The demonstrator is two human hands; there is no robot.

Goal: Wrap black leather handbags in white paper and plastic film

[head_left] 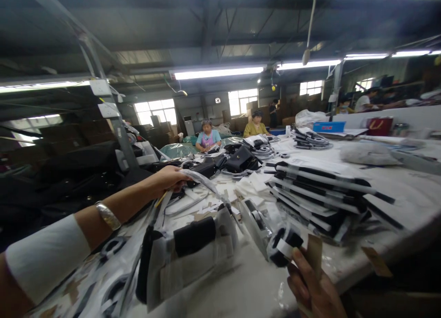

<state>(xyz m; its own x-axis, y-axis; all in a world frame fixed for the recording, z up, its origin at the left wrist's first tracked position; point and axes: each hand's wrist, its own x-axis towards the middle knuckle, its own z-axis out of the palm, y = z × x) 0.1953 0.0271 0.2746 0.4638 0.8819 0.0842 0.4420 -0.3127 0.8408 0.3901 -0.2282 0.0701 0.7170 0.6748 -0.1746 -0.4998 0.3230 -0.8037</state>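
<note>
My left hand (172, 178) is closed on a bag strap (201, 180) wrapped in pale film, lifting it above the table. The strap runs down towards a black bag (195, 235), partly covered in translucent white wrapping and standing in front of me. At lower right, my right hand (312, 281) has curled fingers, with a brown card strip (314, 253) showing above and below them. Its index fingertip is at a white band on a rounded black item (284, 244). Just beyond lies what looks like a tape dispenser (255, 217).
Stacked black straps or bags in white wrapping (320, 194) lie to the right. Black bags (241, 159) and paper scraps cover the table (406, 184) ahead. A metal post (120, 139) rises at left by a dark pile. Two people sit across the table.
</note>
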